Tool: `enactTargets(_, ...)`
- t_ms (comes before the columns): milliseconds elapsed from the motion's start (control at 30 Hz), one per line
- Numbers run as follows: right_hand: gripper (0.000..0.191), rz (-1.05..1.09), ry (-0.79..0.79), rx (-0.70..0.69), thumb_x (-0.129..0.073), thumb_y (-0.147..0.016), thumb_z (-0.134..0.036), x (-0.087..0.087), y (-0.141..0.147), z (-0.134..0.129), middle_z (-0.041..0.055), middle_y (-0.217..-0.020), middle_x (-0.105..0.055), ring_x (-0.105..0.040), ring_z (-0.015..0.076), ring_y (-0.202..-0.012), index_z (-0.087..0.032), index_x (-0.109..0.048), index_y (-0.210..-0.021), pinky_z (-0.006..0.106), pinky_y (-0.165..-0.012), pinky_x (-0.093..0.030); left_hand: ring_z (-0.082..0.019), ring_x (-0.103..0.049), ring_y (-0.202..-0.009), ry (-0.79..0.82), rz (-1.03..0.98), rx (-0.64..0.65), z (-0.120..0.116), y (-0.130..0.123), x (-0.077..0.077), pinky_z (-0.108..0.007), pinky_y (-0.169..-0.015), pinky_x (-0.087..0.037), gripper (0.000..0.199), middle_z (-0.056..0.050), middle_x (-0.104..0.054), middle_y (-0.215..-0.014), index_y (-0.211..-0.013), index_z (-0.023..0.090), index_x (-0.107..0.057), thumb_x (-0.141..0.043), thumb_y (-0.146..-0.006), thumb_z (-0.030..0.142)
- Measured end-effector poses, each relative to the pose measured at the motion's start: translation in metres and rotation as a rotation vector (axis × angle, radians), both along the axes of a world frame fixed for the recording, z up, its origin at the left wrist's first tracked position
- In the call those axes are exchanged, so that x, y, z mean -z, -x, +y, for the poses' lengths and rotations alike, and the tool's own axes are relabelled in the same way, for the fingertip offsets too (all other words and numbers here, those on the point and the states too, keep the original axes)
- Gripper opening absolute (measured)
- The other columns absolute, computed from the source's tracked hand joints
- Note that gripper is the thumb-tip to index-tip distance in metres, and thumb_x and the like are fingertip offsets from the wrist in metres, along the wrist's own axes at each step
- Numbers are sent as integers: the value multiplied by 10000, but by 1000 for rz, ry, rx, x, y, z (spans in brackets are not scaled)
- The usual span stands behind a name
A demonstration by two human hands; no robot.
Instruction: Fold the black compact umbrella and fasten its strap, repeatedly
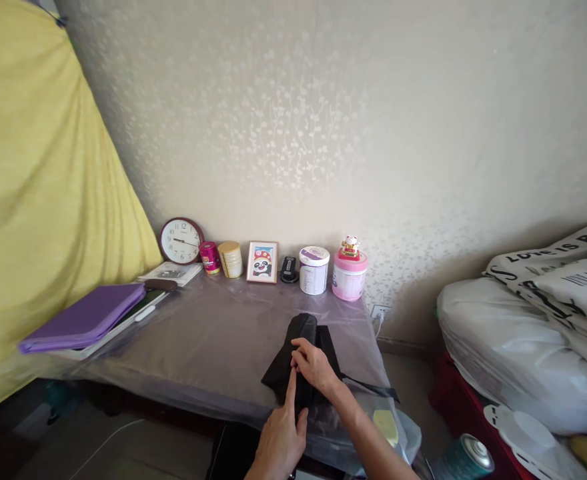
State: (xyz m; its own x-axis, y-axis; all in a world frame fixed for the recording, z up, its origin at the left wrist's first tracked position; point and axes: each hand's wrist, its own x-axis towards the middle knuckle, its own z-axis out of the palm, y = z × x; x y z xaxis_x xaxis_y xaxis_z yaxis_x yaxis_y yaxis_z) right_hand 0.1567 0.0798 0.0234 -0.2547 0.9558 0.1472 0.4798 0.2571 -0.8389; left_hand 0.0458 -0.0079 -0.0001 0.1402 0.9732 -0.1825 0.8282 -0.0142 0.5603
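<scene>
A piece of black folded fabric (303, 326), with side flaps spread out and a dark strap trailing right, lies near the table's front right edge. My right hand (313, 367) rests on top of it, its fingers curled and pinching at the cloth. From the front, my left hand (282, 427) reaches in with the index finger stretched onto the fabric beside my right fingertips. The left thumb stands apart, while its other fingers are mostly hidden. Both hands cover the middle of the fabric, so its full shape does not show.
Along the wall on the plastic-covered table (198, 340) stand a clock (181, 241), small cans, a picture frame (262, 262), a white tub (314, 272) and a pink tub (349, 277). Left lies a purple folder (86, 317). White bags (518, 347) and a spray can (466, 457) are right.
</scene>
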Motion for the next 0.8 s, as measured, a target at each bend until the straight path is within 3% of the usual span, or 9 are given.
enactTargets(133,249,-8,-279,13,-379,-877,-267,4,-8,-23,32,-906,-653,-600,150,-873,-237,-597,-993,283,-807,-462,-201,-608,-876,-4,-63,3,1,2,3,-237,-721,-383,630,-103,-646,-1003,-1398,127,19,-259,-874,338)
enactTargets(267,274,-140,-445,-50,-385,-884,-246,14,-16,-26,51,-1116,-615,-474,190,-1140,-254,-621,-1023,395,-983,-358,-200,-615,-860,27,-83,7,3,2,7,-235,-710,-388,621,-105,-645,-1016,-1399,126,14,-243,-878,344)
enactTargets(500,299,-283,-443,-55,-370,-891,-243,23,-16,28,44,-1159,-608,-398,181,-1226,-243,-617,-1058,452,-1054,-192,-201,-614,-864,83,-84,10,5,3,9,-236,-716,-390,627,-104,-648,-981,-1396,130,40,-240,-880,348)
enactTargets(700,278,-336,-403,-21,-388,-881,-241,25,-15,76,24,-1130,-625,-410,174,-1210,-248,-637,-1005,445,-1050,-172,-203,-620,-817,94,-96,-11,5,3,6,-234,-672,-391,634,-95,-659,-882,-1395,137,53,-253,-883,356)
enactTargets(800,267,-292,-313,78,-412,-863,-239,26,-16,94,35,-1180,-593,-417,174,-1204,-233,-626,-1023,403,-1039,-225,-190,-621,-794,90,-132,-15,5,5,4,-224,-657,-386,634,-83,-658,-863,-1395,141,53,-257,-886,357)
